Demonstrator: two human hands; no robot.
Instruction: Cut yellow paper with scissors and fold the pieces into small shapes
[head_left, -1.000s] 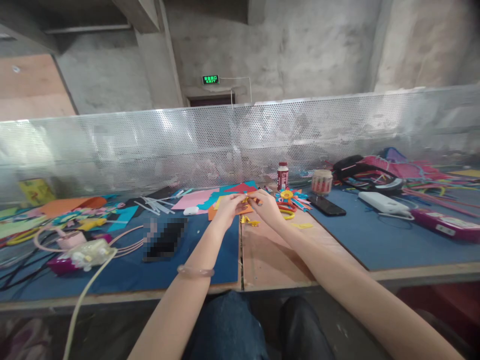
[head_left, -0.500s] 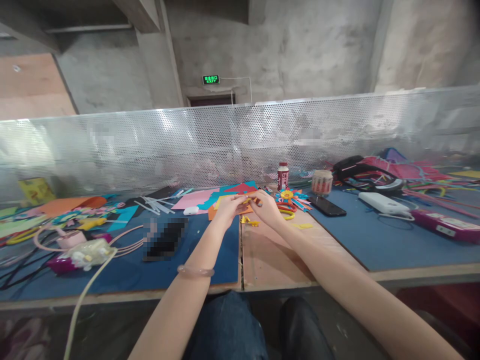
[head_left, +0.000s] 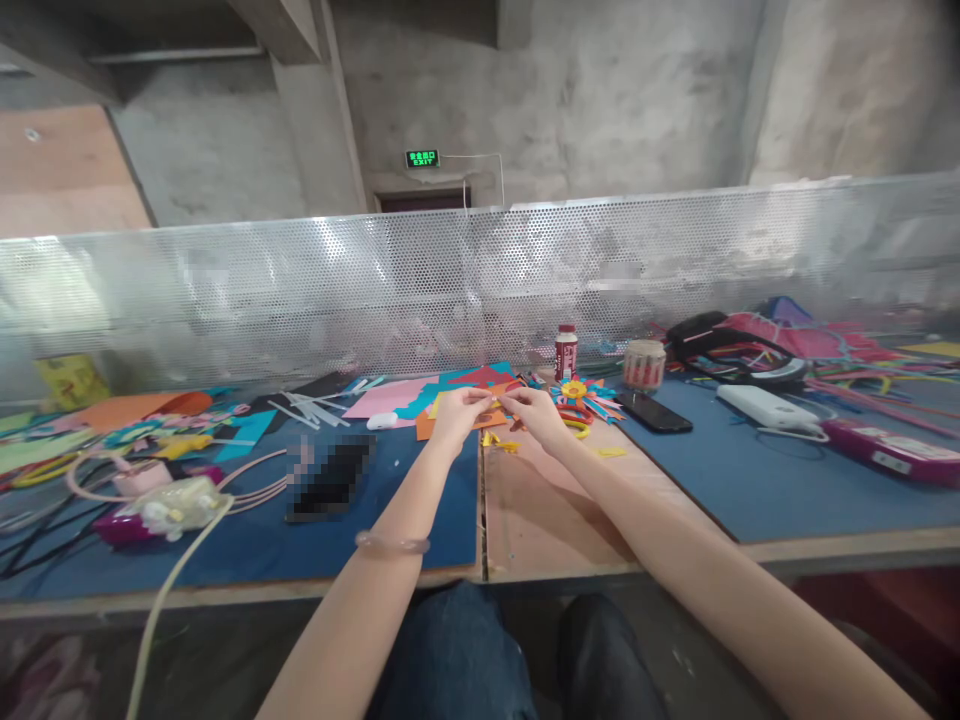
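Pinching little yellow paper strip (head_left: pixel 495 403) by both ends | left hand (head_left: pixel 459 412): closed tight on left end | right hand (head_left: pixel 537 414): closed tight on right end | strip long way: side to side, right between both hands, just over orange paper (head_left: pixel 426 430) on tabletop (head_left: pixel 540 510)

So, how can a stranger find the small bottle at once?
Look along the perforated metal screen behind the table. Near its middle, beyond the paper flower, stands the bottle. Unlike the squat jar to its right, it is slim with a red cap.
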